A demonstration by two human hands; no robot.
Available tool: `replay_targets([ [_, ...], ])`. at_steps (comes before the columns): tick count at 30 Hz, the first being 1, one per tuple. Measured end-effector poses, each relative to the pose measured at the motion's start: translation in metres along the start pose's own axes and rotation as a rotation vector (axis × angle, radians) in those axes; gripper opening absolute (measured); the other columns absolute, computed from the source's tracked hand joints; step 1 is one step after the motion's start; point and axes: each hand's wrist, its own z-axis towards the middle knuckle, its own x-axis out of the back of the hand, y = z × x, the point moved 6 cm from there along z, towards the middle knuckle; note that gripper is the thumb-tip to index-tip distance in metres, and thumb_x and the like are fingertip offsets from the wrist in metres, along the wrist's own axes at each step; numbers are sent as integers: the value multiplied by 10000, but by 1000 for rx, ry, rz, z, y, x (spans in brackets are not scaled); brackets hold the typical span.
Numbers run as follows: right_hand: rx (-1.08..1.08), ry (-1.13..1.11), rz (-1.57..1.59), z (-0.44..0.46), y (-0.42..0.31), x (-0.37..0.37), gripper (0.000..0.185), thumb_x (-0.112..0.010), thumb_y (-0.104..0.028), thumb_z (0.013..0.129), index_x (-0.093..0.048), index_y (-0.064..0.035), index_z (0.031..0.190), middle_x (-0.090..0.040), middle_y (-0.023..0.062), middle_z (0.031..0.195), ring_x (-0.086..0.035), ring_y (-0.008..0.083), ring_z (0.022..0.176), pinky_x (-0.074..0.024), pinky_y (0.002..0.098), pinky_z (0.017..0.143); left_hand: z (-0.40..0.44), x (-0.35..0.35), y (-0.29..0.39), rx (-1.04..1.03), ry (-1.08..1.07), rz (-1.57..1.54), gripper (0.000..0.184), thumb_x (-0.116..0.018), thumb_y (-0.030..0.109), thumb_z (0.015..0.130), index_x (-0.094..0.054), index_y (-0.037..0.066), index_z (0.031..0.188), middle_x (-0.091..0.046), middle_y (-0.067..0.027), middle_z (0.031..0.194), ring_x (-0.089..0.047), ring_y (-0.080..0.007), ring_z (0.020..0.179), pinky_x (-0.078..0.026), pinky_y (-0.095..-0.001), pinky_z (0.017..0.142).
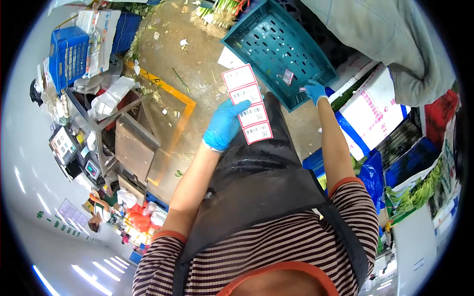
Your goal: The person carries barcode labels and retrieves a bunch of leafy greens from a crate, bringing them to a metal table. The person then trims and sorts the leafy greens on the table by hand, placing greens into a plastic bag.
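My left hand (221,127), in a blue glove, is closed on a strip of red-bordered barcode labels (254,114), with the thumb lying over its front. A teal plastic crate (297,101) with a slotted bottom stands tilted across the view ahead. Inside it lies a single white label (288,76) with a red edge. At the crate's near right corner is my right hand (315,92), also gloved in blue, its fingers pinched on a small red-and-white label (302,90). Part of that label is hidden by the fingers.
Bunched green stalks with roots (215,18) lie beyond the crate. White foam boxes (373,111) and leafy greens (419,190) are on the right. A metal-framed table (136,145) and blue crate (69,54) stand left. Another person (101,213) is far left; grey fabric (385,34) hangs upper right.
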Motion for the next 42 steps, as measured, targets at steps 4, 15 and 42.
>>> replay_targets([
  [4,334,-121,110,-166,-161,-73,493,-605,-64,886,-490,-55,1366,-619,64,1101,-577,114,963,-444,208,822,-24,3,16,-63,-113,-94,491,-562,7,855,-450,-61,1328,-545,-154,1304,-549,-252,1183,-415,-376,1049],
  [15,876,-593,-324,-400,-327,-350,566,-641,35,835,-496,-65,1372,-625,68,1164,-579,115,1033,-446,272,932,-133,78,99,-347,-162,-422,534,-567,129,918,-374,-41,1387,-489,-153,1370,-507,-252,1235,-400,-385,1061],
  [42,400,-1050,-735,-349,-291,-1006,291,-642,-193,899,-637,1,1117,-656,25,903,-554,73,653,-451,211,621,-340,579,355,-966,542,-325,385,-629,128,901,-563,-11,1253,-648,-84,1136,-629,-163,997,-499,-288,864],
])
